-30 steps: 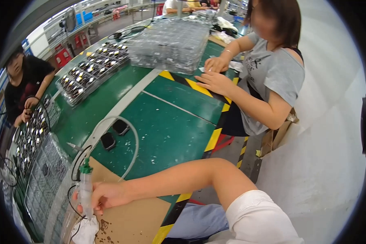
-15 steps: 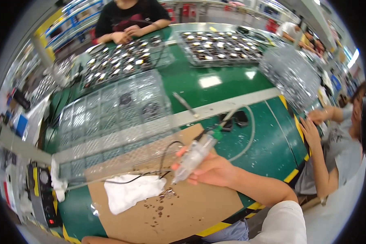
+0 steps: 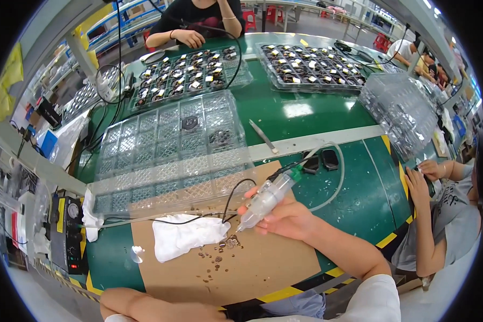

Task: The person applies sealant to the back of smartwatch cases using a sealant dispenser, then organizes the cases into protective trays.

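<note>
My right hand (image 3: 287,217) is closed around a clear glue-dispensing syringe (image 3: 268,199) with a green cap at its top and a hose running off it. Its tip points down and left, just above the brown cardboard sheet (image 3: 284,263). Near the tip lie small dark round bits and brown drops (image 3: 218,259), with a shiny clump (image 3: 232,241) among them. A crumpled white cloth (image 3: 185,238) rests left of the tip. Only my left forearm (image 3: 150,305) shows at the lower edge; the hand itself is out of sight.
An empty clear tray (image 3: 169,140) overlaps the cardboard. Filled trays (image 3: 183,75) (image 3: 311,67) stand beyond it. Tweezers (image 3: 263,135) and two black pieces (image 3: 321,160) lie farther right. A black control box (image 3: 66,233) stands left. Co-workers sit opposite and at right.
The whole view has shifted, so the table appears farther right. More of my left forearm shows. The syringe stays in my right hand. The person opposite has raised one hand.
</note>
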A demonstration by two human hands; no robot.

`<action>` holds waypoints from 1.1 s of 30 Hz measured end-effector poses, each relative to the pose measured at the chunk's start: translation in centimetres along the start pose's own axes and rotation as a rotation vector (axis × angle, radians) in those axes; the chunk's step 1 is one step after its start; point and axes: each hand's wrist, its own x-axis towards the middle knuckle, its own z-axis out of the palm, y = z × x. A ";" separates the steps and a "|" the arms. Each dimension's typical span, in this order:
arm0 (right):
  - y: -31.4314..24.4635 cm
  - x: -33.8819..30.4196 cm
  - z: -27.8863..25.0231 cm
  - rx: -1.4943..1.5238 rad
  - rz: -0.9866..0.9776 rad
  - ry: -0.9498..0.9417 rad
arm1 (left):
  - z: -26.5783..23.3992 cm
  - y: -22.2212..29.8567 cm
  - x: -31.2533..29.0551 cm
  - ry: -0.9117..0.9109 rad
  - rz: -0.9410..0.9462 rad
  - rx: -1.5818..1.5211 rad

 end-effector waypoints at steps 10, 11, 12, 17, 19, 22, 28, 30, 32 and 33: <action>0.6 -0.2 0.1 -0.273 -0.019 -0.127 | -12.2 -15.8 -0.4 1.043 -0.625 0.441; 0.6 -0.1 0.3 -0.322 -0.037 -0.177 | -13.0 -17.8 -0.5 1.064 -0.707 0.472; 0.5 -0.2 0.5 -0.328 -0.035 -0.163 | -13.9 -19.8 -0.3 1.084 -0.777 0.499; 0.4 0.0 0.8 -0.351 -0.082 -0.213 | -16.2 -24.2 0.6 0.864 -1.364 0.629; 0.3 0.1 0.6 -0.367 -0.061 -0.202 | -16.6 -24.3 0.8 0.811 -1.423 0.589; 0.2 0.3 0.2 -0.363 -0.076 -0.244 | -16.7 -25.1 0.7 0.798 -1.471 0.537; 0.2 0.3 -0.3 -0.364 -0.064 -0.237 | -18.1 -26.2 -1.8 0.929 -1.422 0.178; 0.2 0.2 -0.1 -0.385 -0.064 -0.215 | -17.1 -25.9 -2.6 1.015 -1.442 0.094; 0.4 0.5 -0.2 -0.376 -0.044 -0.231 | -15.0 -25.5 -3.8 1.511 -1.017 -0.299; 0.4 0.5 -0.1 -0.374 -0.049 -0.209 | -14.0 -24.6 -3.9 1.636 -0.875 -0.432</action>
